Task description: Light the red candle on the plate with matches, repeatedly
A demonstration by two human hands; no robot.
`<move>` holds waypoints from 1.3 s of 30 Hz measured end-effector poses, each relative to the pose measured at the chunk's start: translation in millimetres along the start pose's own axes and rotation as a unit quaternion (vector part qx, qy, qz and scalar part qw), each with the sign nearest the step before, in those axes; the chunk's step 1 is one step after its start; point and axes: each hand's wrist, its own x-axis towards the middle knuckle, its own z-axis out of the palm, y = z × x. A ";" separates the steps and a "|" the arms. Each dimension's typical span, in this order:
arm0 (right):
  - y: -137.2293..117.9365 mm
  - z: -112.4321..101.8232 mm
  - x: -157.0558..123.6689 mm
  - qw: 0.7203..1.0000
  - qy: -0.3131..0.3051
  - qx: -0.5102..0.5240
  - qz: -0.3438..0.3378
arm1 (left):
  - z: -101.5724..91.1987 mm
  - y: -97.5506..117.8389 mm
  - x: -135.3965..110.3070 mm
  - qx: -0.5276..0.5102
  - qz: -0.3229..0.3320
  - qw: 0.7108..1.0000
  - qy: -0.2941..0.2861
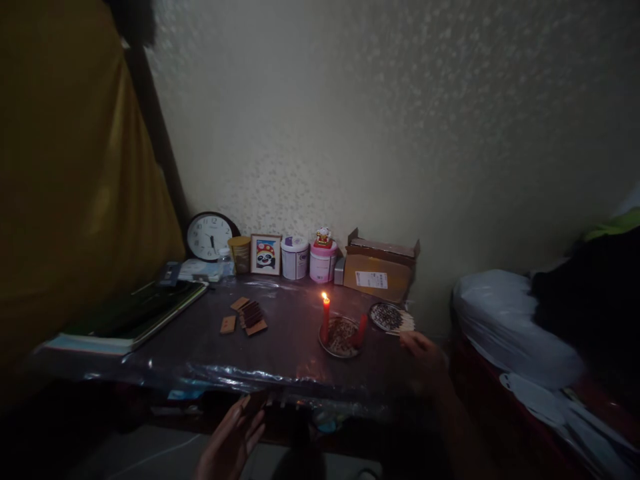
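Head view is showing a hand beside some pale sticks.
The sticks (407, 322) are lying at the right edge of a small round dish (371, 319). The right hand (423, 350) is sitting right by them, fingers close together, but I can't tell if it is pinching one. Left of the dish, a red candle (326, 325) is burning on a round plate (341, 356), next to a second red candle (361, 330). Down by the front of the table (285, 347), the left hand (235, 433) is bending its fingers; it's too dark to tell what it's holding. Brown boxes (251, 316) are lying farther left.
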 end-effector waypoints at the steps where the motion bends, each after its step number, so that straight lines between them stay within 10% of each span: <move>1: 8.4 -6.7 6.8 1.000 0.026 -0.007 0.006 | -0.9 -0.6 1.1 0.001 0.002 1.000 0.003; 15: 62.0 -30.7 75.3 0.976 0.175 -0.121 0.040 | -2.2 -3.2 6.3 0.019 -0.010 1.000 0.022; 39: 66.3 -3.0 99.9 0.975 0.120 -0.164 0.094 | -4.0 -3.3 10.9 0.022 -0.015 0.998 0.055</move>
